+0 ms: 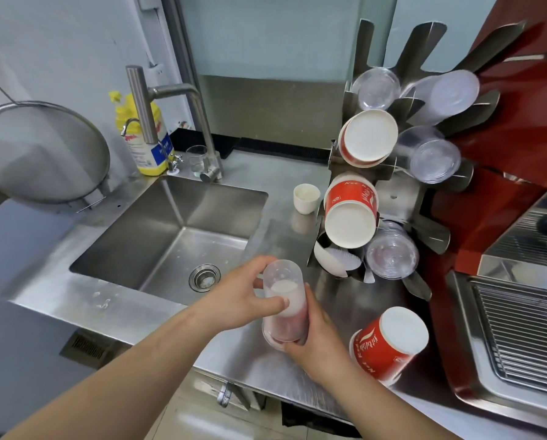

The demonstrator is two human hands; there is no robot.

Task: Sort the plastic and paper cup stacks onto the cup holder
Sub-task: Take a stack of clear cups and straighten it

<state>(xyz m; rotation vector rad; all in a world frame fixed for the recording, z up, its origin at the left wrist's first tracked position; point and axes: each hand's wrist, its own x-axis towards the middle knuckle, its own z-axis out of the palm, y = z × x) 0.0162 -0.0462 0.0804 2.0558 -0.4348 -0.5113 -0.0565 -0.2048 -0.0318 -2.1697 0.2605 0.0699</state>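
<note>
Over counter edge | left hand (240, 300) fingers grasp plastic cup stack (283, 301) | right hand (316, 341) fingers grasp its base

steel counter (132, 308) with sink; small white cup (306, 197), red paper cup stack (389, 344), cup holder (399, 192), glass (197, 160)

Bare steel counter (285, 236) is seen between the sink (170, 236) and the cup holder (393, 192), broken only by a small white cup (305, 198) near the holder's left side. The approach from the front right is narrowed by a red paper cup stack (393, 342) lying on its side. The holder's topmost prongs (421, 42) are left unfilled; the slots below are occupied by cup stacks.
</note>
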